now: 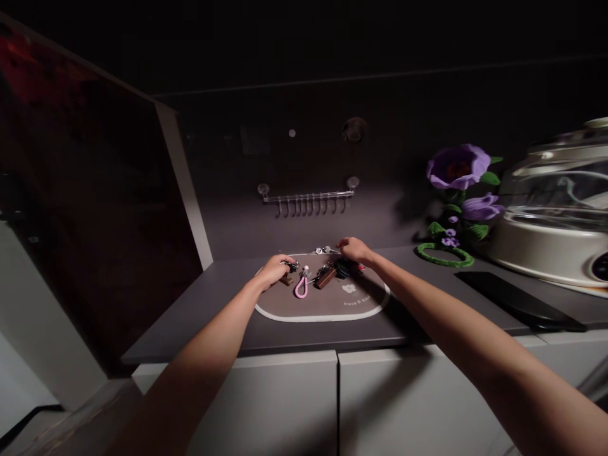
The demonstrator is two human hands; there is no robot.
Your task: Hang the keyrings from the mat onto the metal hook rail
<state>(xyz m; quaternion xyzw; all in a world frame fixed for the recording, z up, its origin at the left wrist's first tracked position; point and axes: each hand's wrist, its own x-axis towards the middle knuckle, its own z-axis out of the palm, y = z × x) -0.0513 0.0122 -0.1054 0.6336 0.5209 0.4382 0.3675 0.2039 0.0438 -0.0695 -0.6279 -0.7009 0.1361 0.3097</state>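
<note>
On a brown oval mat (294, 307) with a white rim lie several bunches of keys and key fobs. At the mat's left side my left hand (274, 271) is closed on a dark, shiny bunch of keys (291, 265), with a small brown tag below it. My right hand (354, 249) is at the mat's back edge, fingertips pinched; what they hold is too small to make out. Just left of those fingertips are two small clear round pieces (323, 250). Between my hands lie a pink loop keychain (301, 288), a brown leather fob (326, 278) and a black bundle (341, 268).
On the back wall is a clear rail (308, 197) with several hooks, held by suction cups. To the right stand purple knitted flowers (458, 167), a green ring (444, 255), a black flat object (520, 301) and a white appliance (551, 244). A tall panel borders the left.
</note>
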